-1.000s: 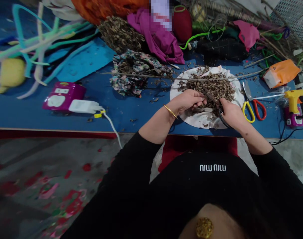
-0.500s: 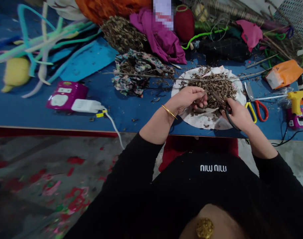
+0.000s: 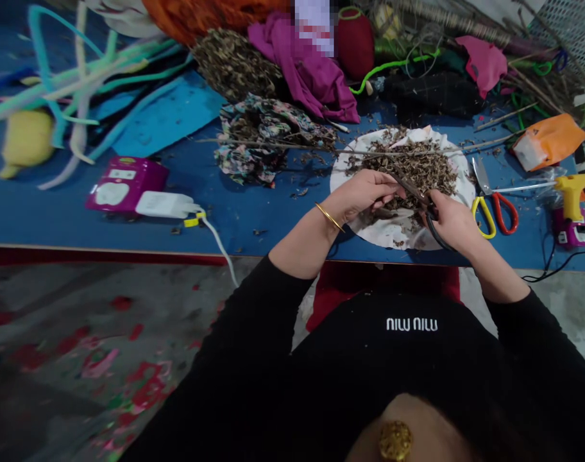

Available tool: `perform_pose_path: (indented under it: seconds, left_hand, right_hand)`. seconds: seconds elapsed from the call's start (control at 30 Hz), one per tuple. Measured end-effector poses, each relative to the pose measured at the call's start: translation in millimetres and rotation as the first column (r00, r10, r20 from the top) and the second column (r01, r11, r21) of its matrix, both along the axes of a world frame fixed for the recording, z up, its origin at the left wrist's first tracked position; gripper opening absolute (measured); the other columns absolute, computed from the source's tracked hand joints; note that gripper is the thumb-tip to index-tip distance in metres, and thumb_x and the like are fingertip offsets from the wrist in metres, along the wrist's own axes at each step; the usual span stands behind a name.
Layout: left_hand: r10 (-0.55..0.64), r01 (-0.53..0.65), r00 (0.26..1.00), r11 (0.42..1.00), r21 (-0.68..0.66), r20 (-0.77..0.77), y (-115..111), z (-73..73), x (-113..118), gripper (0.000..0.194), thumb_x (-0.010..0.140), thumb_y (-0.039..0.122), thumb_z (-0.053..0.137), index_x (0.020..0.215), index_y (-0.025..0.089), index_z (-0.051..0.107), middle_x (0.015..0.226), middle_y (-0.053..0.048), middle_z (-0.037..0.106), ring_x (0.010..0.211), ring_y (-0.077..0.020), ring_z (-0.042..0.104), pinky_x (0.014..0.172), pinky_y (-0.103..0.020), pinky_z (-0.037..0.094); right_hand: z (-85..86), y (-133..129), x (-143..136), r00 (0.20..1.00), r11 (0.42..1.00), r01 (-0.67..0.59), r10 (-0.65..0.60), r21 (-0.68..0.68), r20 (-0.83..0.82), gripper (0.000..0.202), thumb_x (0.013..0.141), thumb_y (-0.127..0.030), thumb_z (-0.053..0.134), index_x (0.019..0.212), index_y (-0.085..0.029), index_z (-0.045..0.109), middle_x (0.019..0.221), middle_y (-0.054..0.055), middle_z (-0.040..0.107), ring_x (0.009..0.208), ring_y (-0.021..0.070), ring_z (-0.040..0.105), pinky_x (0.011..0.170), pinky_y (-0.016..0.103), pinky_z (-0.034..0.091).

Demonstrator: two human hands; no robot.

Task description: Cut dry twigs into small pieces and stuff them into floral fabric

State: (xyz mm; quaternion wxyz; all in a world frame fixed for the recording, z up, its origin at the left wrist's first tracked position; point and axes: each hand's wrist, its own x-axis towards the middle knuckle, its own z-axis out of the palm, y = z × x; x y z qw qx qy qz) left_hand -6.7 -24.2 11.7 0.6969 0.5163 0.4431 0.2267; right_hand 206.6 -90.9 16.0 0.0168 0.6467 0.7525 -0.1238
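Note:
My right hand (image 3: 449,218) is closed round the dark handles of a pair of scissors (image 3: 410,186), whose blades point up and left over the pile. Close to the blade tips, my left hand (image 3: 372,191) pinches something small, probably a bit of dried leaf, too small to make out. Beneath both hands a heap of brown dried leaf pieces (image 3: 430,163) lies on a round white cloth (image 3: 340,176). A long thin stick (image 3: 316,149) crosses over the top of the heap.
Scissors with red and yellow handles (image 3: 505,213) lie right of the cloth, near a yellow glue gun (image 3: 570,196) and an orange packet (image 3: 552,141). Leftward are a flowered cloth bundle (image 3: 247,144), a purple power socket box (image 3: 126,183) and pastel strips (image 3: 81,90). The table's front edge is close.
My right hand has shifted slightly left with the scissors, bringing them nearer my left fingers. My left hand has moved a little right, its fingers drawn closer together.

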Motion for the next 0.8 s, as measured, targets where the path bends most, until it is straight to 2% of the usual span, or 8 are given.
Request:
perform_pose_path:
  seconds: [0.2,0.4,0.57,0.8]
  left_hand:
    - [0.0,0.0,1.0,1.0,-0.012,-0.008,1.4,-1.3,-0.9,0.02,0.095,0.004,0.057,0.083,0.009,0.072,0.052,0.007,0.043,0.04,-0.0016,0.027,0.043,-0.017,0.019]
    - [-0.027,0.027,1.0,0.998,-0.056,-0.012,0.6,0.0,1.7,0.018,0.092,0.006,0.06,0.082,0.009,0.075,0.05,0.006,0.042,0.04,-0.0025,0.026,0.044,-0.019,0.019]
    - [0.013,-0.013,1.0,0.997,-0.077,0.0,1.9,0.8,1.5,0.017,0.091,0.006,0.06,0.081,0.009,0.074,0.05,0.006,0.042,0.04,-0.0024,0.026,0.043,-0.019,0.017]
    - [0.006,-0.006,1.0,0.995,-0.1,0.006,2.4,-1.5,1.2,0.019,0.09,0.003,0.058,0.082,0.008,0.074,0.05,0.006,0.041,0.04,-0.0022,0.026,0.043,-0.018,0.016]
  right_hand:
    - [1.0,0.7,-0.5,0.999,0.999,0.003,-0.001,-0.045,0.032,0.035,0.09,-0.025,0.049,0.12,-0.016,0.062,0.109,0.018,0.076,0.088,0.031,0.066,0.067,0.034,0.034]
    - [5.4,0.4,-4.1,0.998,1.0,-0.012,0.013,-0.019,0.067,0.041,0.095,-0.034,0.046,0.129,-0.014,0.058,0.119,0.02,0.073,0.089,0.0314,0.066,0.068,0.034,0.035]
    - [8.6,1.4,-9.8,0.995,0.997,0.007,0.0,-0.073,0.095,0.036,0.094,-0.024,0.046,0.126,-0.013,0.059,0.115,0.021,0.074,0.091,0.0318,0.066,0.068,0.034,0.034]
    - [8.1,-0.7,-9.0,0.992,0.997,0.013,-0.003,-0.077,0.124,0.035,0.097,-0.025,0.045,0.127,-0.014,0.059,0.116,0.02,0.074,0.094,0.0315,0.068,0.068,0.034,0.034]
